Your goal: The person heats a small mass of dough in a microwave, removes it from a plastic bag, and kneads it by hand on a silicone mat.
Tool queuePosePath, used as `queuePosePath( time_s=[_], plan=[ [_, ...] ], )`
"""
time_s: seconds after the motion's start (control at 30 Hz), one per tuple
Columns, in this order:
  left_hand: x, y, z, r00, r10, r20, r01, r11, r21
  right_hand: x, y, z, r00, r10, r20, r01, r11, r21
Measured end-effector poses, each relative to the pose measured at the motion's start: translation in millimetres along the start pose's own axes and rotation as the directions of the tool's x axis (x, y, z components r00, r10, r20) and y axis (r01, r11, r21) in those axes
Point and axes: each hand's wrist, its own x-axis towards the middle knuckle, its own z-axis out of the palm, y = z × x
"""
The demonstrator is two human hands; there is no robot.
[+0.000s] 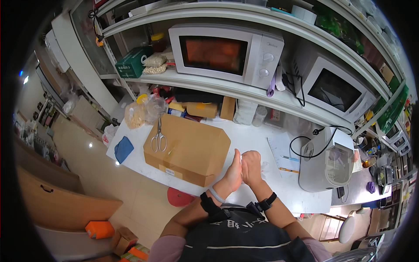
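My left hand (pixel 233 173) and my right hand (pixel 252 167) are brought together above the white table. The left one is held fairly flat with its thumb upward. Against its palm side, the right one is curled like a fist. A sliver of thin white material (pixel 242 160), perhaps tissue, shows between them; the hands hide most of it. To their left lies a closed cardboard box (pixel 193 140), with metal scissors (pixel 159 139) resting on its top.
A folded blue cloth (pixel 124 150) lies at the table's left end. Paper (pixel 278 149) with pens and a grey-white countertop appliance (pixel 322 163) with a black cord are on the right. Overhead, a shelf carries two microwaves (pixel 222 54) (pixel 334 86). A red stool (pixel 180 197) stands below the front edge.
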Motion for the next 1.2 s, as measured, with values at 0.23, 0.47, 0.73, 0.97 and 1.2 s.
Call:
queuePosePath(
  time_s=[0.23, 0.47, 0.73, 0.97, 1.2],
  plan=[
    [4.2, -11.9, -8.3, 0.972, -0.043, 0.231, 0.011, 0.99, 0.139, 8.5, 31.8, 9.2, 0.883, 0.46, -0.093, -0.45, 0.886, 0.115],
    [32.8, 5.5, -26.1, 0.875, -0.255, 0.411, 0.319, 0.943, -0.095, -7.3, 23.7, -4.8, 0.922, 0.267, -0.28, -0.278, 0.961, 0.001],
    [61.1, -10.9, -22.8, 0.78, -0.462, 0.422, 0.374, 0.885, 0.277, -36.2, 52.6, -22.6, 0.682, 0.653, -0.329, -0.487, 0.741, 0.463],
    [76.7, -30.0, 1.9, 0.875, -0.252, 0.414, 0.325, 0.939, -0.115, -15.2, 10.2, -29.1, 0.895, 0.437, 0.088, -0.446, 0.874, 0.196],
    [65.6, -30.3, 17.2, 0.886, -0.305, 0.349, 0.227, 0.942, 0.247, -22.5, 58.3, -8.8, 0.833, 0.509, -0.218, -0.503, 0.86, 0.087]
  ],
)
